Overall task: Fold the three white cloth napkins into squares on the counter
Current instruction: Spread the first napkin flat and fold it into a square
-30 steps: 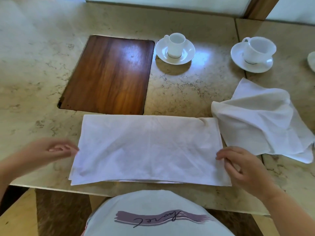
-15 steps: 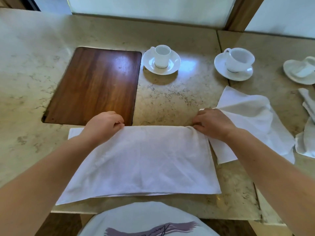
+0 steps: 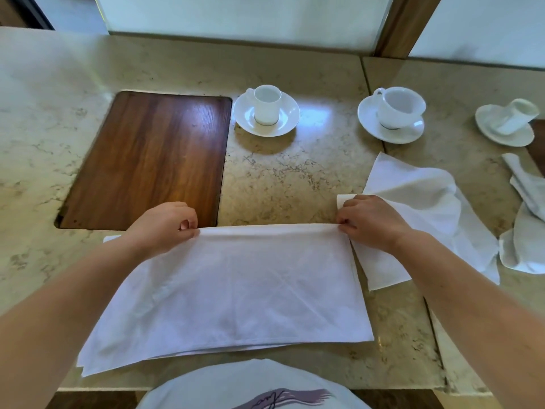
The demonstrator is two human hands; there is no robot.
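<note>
A white napkin [image 3: 236,293] lies folded into a long rectangle on the marble counter [image 3: 295,178], close to the near edge. My left hand [image 3: 165,222] pinches its far edge at the left. My right hand [image 3: 371,219] pinches the same far edge at the right corner, and the edge is lifted a little off the counter. A second white napkin [image 3: 418,202] lies rumpled just right of it, partly under my right wrist. A third white cloth [image 3: 528,228] lies crumpled at the far right edge of the view.
A dark wooden board [image 3: 147,160] is set in the counter behind my left hand. Three white cups on saucers stand along the back: one [image 3: 267,113] in the middle, one [image 3: 393,113] to its right, one [image 3: 510,122] at far right. A seam [image 3: 374,95] divides the counter.
Both hands moved from the napkin's side edges to its far edge and took hold of it. Since half a second ago that edge has risen slightly.
</note>
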